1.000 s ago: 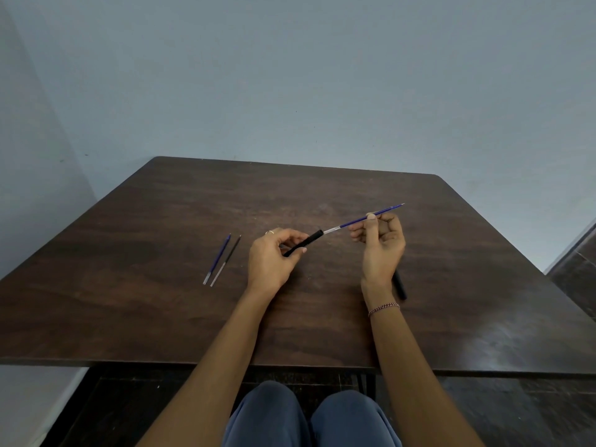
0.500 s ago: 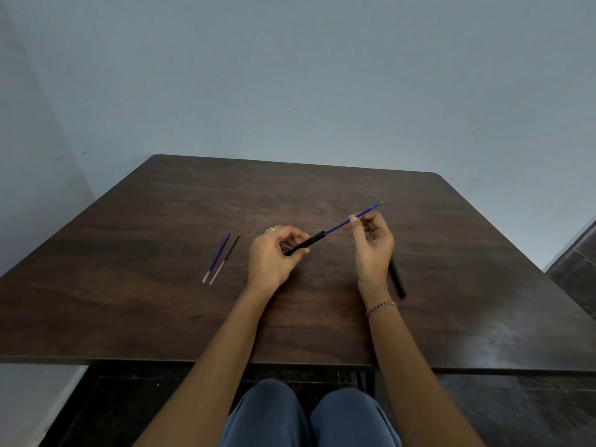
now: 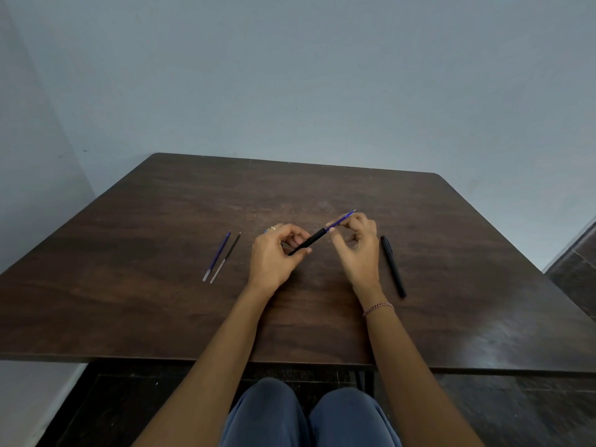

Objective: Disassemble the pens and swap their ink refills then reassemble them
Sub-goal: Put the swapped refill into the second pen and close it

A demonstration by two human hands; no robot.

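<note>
My left hand [image 3: 274, 256] grips a black pen barrel [image 3: 308, 241] held above the table, pointing up to the right. My right hand [image 3: 356, 250] pinches a blue ink refill [image 3: 342, 219] that sticks out of the barrel's open end; only a short length with the tip shows past my fingers. A second black pen [image 3: 392, 266] lies on the table just right of my right hand. Two loose refills lie side by side to the left: a blue refill [image 3: 216, 256] and a black refill [image 3: 225, 258].
The dark wooden table [image 3: 129, 301] stands against a plain blue-grey wall. Its near edge runs just above my knees [image 3: 306, 414]. A dark tiled floor shows at the right.
The blue refill has slid further into the black barrel; less of it shows now. My right hand has moved left toward my left hand, uncovering the second pen on the table.
</note>
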